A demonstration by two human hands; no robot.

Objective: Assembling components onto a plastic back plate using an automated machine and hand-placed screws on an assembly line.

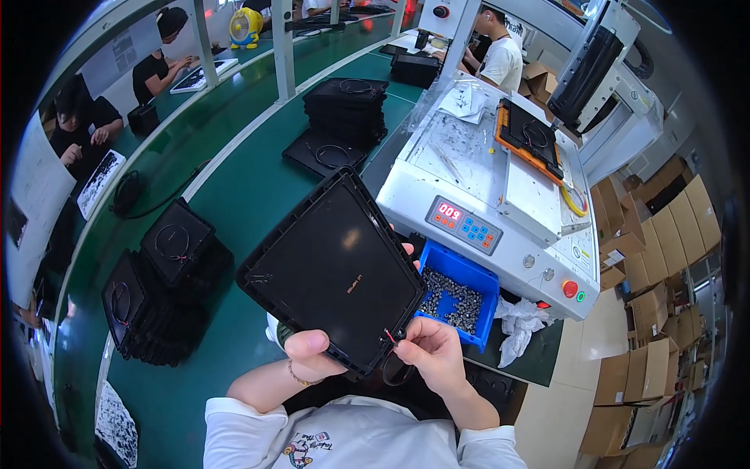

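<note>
Standing at far left, two piles of black panels are showing coiled wires on top; whether these are finished or waiting is unclear. Right of them, the left hand is gripping a tilted black panel in front of the body, thumb at the near edge, fingers wrapping behind. At its lower right corner, the right hand is pinching a thin wire between closed thumb and forefinger; this panel appears to be partway done, its wire not lying coiled on the visible face. Further right, a blue bin is holding small metal parts, and a white machine is carrying another panel on an orange holder. The held panel's underside and the wire's joint are being hidden.
</note>
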